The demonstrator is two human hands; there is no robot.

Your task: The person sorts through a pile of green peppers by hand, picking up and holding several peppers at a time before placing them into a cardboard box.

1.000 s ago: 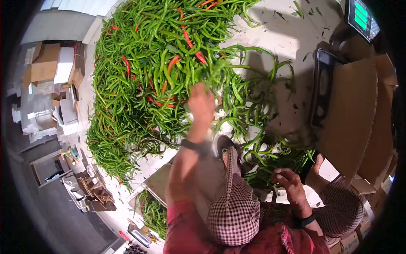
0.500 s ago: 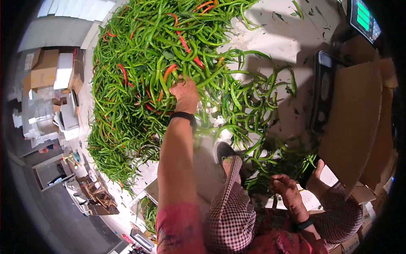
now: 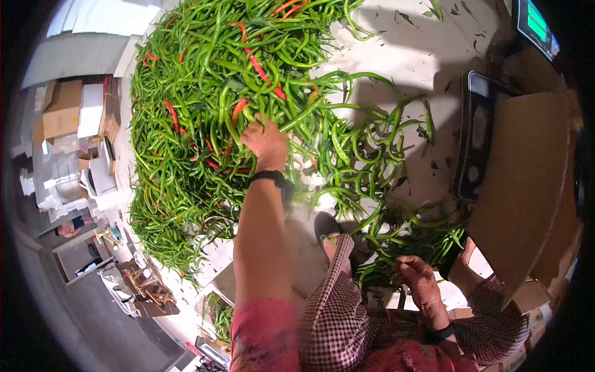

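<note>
A large heap of long green chili peppers (image 3: pixel 192 130), with some red ones mixed in, covers the pale floor in front of me. My left hand (image 3: pixel 265 144) reaches onto its near right side, fingers bent closed around a green chili pepper, with an orange-red chili (image 3: pixel 239 110) just beyond the fingertips. Down by my legs, my right hand (image 3: pixel 423 284) is held above a smaller pile of green chilies (image 3: pixel 384 251). Its fingers are curled together, and anything inside them is hidden. Loose chilies (image 3: pixel 347 142) lie spread between heap and pile.
An open cardboard box (image 3: pixel 520 180) stands at the right beside a dark scale platform (image 3: pixel 476 133) with a green-lit display (image 3: pixel 537 22). My shoe (image 3: pixel 326 227) rests near the loose chilies. Stacked boxes (image 3: pixel 62 108) and a wooden chair (image 3: pixel 145 285) are at the left.
The view has shifted slightly, and the heap sits a little further left. My left hand stays at nearly the same spot among the chilies. My right hand has barely moved.
</note>
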